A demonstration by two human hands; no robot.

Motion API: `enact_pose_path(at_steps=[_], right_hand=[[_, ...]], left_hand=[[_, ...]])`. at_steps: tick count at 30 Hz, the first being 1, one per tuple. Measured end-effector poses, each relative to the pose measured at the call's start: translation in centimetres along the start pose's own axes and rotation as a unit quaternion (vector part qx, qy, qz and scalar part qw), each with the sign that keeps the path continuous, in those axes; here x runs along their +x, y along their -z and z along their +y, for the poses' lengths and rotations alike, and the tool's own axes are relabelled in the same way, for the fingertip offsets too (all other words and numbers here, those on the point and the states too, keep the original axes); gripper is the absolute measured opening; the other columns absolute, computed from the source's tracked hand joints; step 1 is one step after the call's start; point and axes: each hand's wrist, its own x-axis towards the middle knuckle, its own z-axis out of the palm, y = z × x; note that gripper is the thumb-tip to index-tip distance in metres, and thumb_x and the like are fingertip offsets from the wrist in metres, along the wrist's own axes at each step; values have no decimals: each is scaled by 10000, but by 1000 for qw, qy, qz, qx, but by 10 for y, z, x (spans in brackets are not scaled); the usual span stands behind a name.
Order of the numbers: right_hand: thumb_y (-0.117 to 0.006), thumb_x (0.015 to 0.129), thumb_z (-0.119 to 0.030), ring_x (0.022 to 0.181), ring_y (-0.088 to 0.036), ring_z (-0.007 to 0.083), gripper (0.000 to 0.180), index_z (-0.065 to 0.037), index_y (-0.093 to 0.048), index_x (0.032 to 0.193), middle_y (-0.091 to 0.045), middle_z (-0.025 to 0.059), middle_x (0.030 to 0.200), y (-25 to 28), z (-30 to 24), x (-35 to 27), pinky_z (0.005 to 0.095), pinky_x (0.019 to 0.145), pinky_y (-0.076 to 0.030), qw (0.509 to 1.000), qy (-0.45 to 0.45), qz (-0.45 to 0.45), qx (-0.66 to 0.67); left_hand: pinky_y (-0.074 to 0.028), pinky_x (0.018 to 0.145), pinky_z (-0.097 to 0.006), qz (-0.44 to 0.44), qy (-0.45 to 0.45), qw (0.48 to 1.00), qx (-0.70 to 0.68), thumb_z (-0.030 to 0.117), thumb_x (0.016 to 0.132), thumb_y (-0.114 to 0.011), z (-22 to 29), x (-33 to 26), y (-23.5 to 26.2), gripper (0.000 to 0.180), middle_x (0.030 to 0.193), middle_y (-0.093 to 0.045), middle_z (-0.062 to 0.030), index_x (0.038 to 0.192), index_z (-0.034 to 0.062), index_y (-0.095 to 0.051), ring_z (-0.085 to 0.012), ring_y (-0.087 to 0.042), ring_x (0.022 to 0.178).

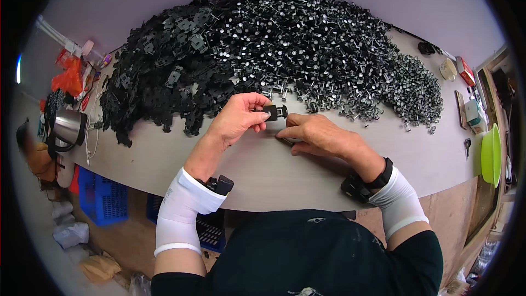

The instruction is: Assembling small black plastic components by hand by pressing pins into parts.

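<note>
My left hand (239, 116) pinches a small black plastic part (272, 113) with a squarish body and a notched right end. It is held just above the table, in front of the piles. Close to that notched end is my right hand (323, 136), its fingers curled with the index finger pointing left. A narrow dark shape shows under those fingers, but whether it is a held thing or a shadow is unclear. Behind my left hand lies a heap of flat black plastic parts (159, 71). Beside it spreads a big pile of small shiny metal-and-black wheel pieces (312, 44).
Both piles rest on a pale table (257, 178) against the wall. A steel kettle (70, 127) and a white cable (92, 141) are at the left edge. A green basin (490, 155) and small boxes (475, 115) sit at the right. Blue crates (102, 197) stand below.
</note>
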Motion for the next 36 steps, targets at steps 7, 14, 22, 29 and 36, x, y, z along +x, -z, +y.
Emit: enact_pose_path(at_steps=[7, 14, 22, 29, 36], right_hand=[[-772, 693, -82, 702, -575, 166, 387, -39, -635, 1053, -590, 76, 924, 2, 10, -4, 297, 566, -474, 969, -53, 216, 105], [-743, 748, -70, 747, -621, 138, 356, 3, -624, 1075, -637, 84, 922, -8, 8, 12, 238, 619, -530, 902, -21, 263, 341], [-709, 778, -47, 721, -608, 108, 345, 5, -613, 1105, -610, 80, 940, -9, 15, 10, 231, 585, -504, 889, -60, 291, 348], [-712, 764, -57, 785, -595, 132, 275, -7, -637, 1023, -588, 66, 921, -4, 9, 12, 252, 688, -495, 881, -96, 285, 364], [-778, 656, -34, 762, -515, 162, 333, -18, -625, 952, -526, 62, 927, -7, 4, 13, 278, 614, -469, 942, -55, 292, 156]], left_hand=[[-431, 449, -212, -14, 57, 997, -57, -7, 851, -563, -4, 1, 5, 189, 835, -578, -45, 1035, -13, -521, -109, -563, 580], [-380, 410, -198, -114, 48, 980, -157, 52, 858, -587, -1, 1, -11, 268, 843, -582, -55, 1107, 19, -494, -107, -548, 551], [-333, 359, -158, -26, 16, 999, -33, 121, 903, -564, -8, -4, -18, 187, 588, -591, -29, 1054, 14, -591, -51, -496, 423], [-275, 321, -164, -82, 51, 990, -99, 127, 910, -542, -12, -3, -4, 197, 596, -605, -64, 1047, -5, -595, -62, -468, 375], [-283, 338, -167, -49, 73, 991, -101, 140, 919, -536, -12, 0, -7, 221, 597, -597, -67, 1065, -17, -590, -65, -470, 398]])
